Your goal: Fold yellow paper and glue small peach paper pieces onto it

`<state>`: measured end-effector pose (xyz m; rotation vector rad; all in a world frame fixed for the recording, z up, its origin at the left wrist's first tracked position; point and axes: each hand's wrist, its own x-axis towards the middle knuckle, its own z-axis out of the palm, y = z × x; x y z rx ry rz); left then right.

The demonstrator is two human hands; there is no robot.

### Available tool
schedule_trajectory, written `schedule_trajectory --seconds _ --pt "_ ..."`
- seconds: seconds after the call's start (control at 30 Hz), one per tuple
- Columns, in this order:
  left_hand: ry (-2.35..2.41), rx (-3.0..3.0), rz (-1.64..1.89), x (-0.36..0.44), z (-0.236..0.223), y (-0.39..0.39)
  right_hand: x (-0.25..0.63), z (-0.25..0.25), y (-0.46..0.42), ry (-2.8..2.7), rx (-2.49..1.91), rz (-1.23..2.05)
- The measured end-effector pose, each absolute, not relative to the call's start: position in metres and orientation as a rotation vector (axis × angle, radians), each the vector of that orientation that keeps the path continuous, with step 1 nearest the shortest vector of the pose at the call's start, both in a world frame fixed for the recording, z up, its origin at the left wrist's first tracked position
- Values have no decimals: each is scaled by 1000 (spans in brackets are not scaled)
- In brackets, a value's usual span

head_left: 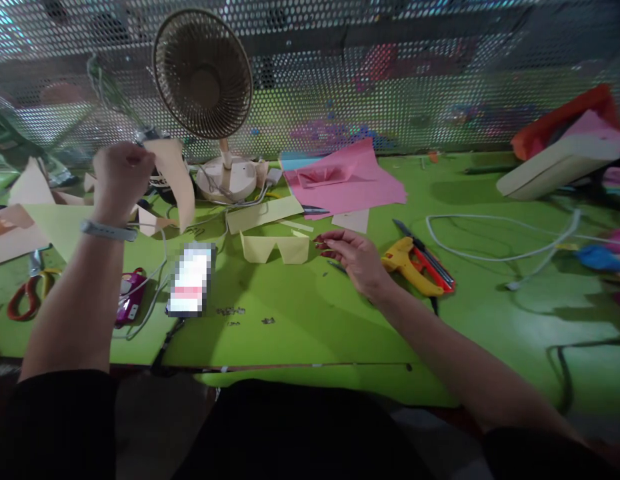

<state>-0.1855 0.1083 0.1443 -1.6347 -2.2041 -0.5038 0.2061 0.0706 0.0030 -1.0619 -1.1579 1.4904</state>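
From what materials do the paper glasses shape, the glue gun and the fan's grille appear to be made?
Glasses shape: matt paper or thin card, judging by its crisp cut edges.
Glue gun: probably hard plastic, smooth and evenly yellow.
Grille: thin ribs, metal or plastic; I cannot tell.

Raised peach strip (177, 175), folded yellow cutout (259, 248)

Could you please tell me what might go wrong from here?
The right hand might knock the yellow plastic glue gun beside its wrist. The round beige desk fan, if running, could shift the pale yellow cut paper. The small grey bits near the front edge of the green table might be swept off.
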Motion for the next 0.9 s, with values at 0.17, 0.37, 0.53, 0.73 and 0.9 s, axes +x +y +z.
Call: schedule_trajectory --seconds 0.17,0.37,0.53,0.73,0.9 --pt "-1678 -1866 -781 -148 161 71 205 9 63 -1315 -1099 1392" --pt "-864 -2425 -403 -32 121 -30 204 22 26 -1946 -776 716" --pt "-855 -2792 -146 17 53 -57 219 13 0 -2512 -543 165" --pt "-1011 -2922 3 16 21 -42 233 -4 -9 -2597 -561 99" --pt "-1092 -2973 -44 3 20 -41 234 -10 -1 -2531 -481 172"
